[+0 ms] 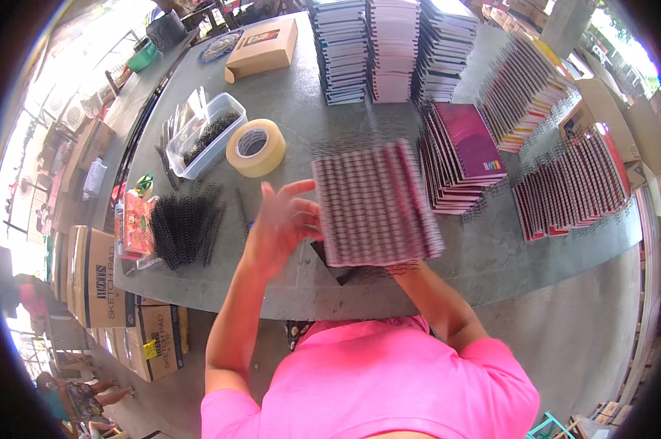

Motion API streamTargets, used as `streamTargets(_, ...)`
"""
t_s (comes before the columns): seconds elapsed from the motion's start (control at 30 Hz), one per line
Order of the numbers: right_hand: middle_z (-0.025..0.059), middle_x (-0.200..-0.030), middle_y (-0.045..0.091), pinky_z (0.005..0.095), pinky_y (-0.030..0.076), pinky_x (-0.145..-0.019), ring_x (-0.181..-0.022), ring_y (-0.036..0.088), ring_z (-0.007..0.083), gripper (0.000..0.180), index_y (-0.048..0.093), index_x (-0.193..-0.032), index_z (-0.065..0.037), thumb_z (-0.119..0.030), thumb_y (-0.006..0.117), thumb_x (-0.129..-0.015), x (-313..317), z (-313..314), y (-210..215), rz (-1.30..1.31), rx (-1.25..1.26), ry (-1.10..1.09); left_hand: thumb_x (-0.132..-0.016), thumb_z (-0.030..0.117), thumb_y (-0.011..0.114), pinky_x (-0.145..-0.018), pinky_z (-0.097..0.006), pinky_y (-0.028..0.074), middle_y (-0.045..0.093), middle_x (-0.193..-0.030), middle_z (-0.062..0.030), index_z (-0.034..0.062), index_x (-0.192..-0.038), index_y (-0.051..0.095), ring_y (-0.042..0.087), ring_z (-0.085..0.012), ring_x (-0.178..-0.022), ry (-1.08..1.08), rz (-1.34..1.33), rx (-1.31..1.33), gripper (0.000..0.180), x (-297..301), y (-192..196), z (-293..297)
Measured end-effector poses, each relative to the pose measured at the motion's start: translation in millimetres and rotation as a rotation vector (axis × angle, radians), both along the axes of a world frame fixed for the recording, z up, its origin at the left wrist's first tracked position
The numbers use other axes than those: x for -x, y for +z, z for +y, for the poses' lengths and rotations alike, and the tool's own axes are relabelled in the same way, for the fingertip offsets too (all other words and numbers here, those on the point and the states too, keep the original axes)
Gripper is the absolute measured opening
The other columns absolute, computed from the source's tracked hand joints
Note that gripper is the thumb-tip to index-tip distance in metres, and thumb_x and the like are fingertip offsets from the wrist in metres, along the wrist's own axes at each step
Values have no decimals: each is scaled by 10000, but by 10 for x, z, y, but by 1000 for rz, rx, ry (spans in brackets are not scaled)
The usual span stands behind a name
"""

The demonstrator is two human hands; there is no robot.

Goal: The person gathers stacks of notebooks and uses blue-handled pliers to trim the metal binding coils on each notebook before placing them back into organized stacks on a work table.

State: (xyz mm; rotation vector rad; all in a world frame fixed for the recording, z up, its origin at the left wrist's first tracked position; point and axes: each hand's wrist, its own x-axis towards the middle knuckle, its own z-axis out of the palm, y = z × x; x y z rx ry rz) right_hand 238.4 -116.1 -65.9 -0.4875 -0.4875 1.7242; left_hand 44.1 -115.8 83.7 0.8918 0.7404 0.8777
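A thick bundle of spiral-bound notebooks [378,205], seen from the pink-and-white striped edge side, is lifted just above the grey table [308,124]; it is motion-blurred. My left hand [279,223] presses its fingers against the bundle's left side. My right hand is hidden under the bundle; only the forearm [436,300] shows, rising to the bundle's lower edge. A dark flat piece [338,269] lies on the table below the bundle.
A tape roll [256,148], a clear tub of black spiral coils [206,135], loose black coils [184,227], a cardboard box [261,47], tall notebook stacks [393,47] and fanned notebook piles [462,157] [572,190] surround the hands. Cartons [96,278] stand left of the table.
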Motion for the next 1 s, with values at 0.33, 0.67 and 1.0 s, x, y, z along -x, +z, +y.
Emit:
streamTargets(0.33,200,-1275,434,476,409,-942,-1110,494,310,691,368,-1307,-27,-501,520,-828,-823,-775,489,304,112,94,-840,581,470,-923,-437,393,459,-1230,-217,88,-1389,246,483,-317,-1103,-354,48,430,772,-1492,-809,1087)
streamTargets(0.67,205,-1277,418,498,396,-942,-1121,479,327,694,346,-1320,-29,-485,527,-830,-1105,-928,670,412,73,97,-836,606,435,-1027,-512,243,129,-1470,-139,123,-1429,87,255,-367,-1294,-466,328,129,840,-2083,-475,1062)
streamTargets(1.0,210,-1278,403,521,383,-943,-1131,463,345,699,324,-1334,-30,-469,533,-832,-925,-731,718,448,69,207,-880,410,483,-811,-438,493,261,-1371,-184,74,-1381,204,466,-362,-1107,-543,265,-238,663,-2247,-1089,1435)
